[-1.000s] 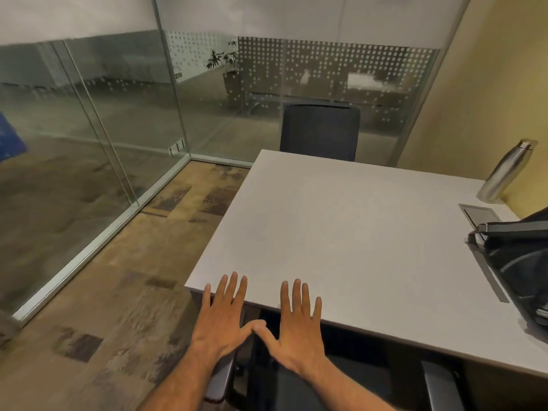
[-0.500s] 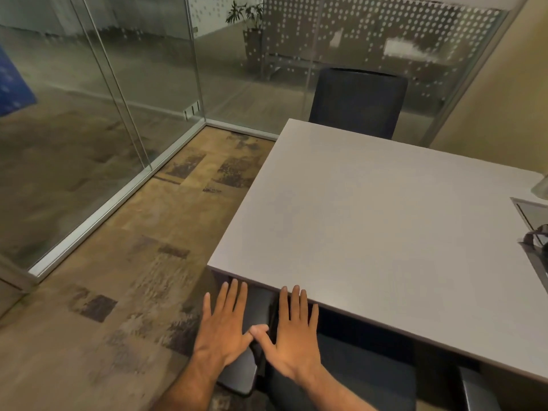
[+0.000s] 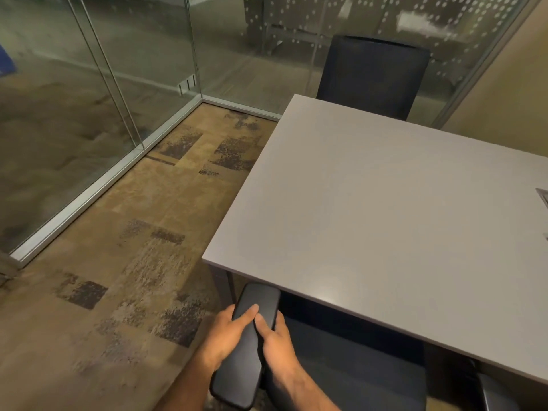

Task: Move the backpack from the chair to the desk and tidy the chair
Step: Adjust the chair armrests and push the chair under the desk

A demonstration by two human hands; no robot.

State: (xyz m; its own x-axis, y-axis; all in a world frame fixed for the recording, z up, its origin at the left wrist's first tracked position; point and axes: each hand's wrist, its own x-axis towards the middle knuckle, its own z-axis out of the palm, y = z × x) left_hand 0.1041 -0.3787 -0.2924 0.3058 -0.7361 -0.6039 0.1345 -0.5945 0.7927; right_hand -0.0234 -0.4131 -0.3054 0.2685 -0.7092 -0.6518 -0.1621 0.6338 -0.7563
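Observation:
A dark office chair (image 3: pixel 350 378) stands at the near edge of the grey desk (image 3: pixel 385 203), its seat partly under the top. Its left armrest (image 3: pixel 246 348) is a black padded bar pointing toward the desk corner. My left hand (image 3: pixel 225 333) wraps the armrest from the outer side, thumb on top. From the inner side my right hand (image 3: pixel 277 342) grips the same armrest, thumb on top next to the left one. The backpack is out of the frame.
A second dark chair (image 3: pixel 370 78) stands at the desk's far side. Glass walls (image 3: pixel 89 114) with a metal floor rail enclose the room on the left and back. Patterned carpet (image 3: pixel 133 262) fills the floor left of the desk. A cable hatch (image 3: pixel 542 197) shows at the desk's right edge.
My view has tilted down and left, so the backpack and bottle left the frame. Both hands dropped from hovering flat with spread fingers and closed on the chair's left armrest.

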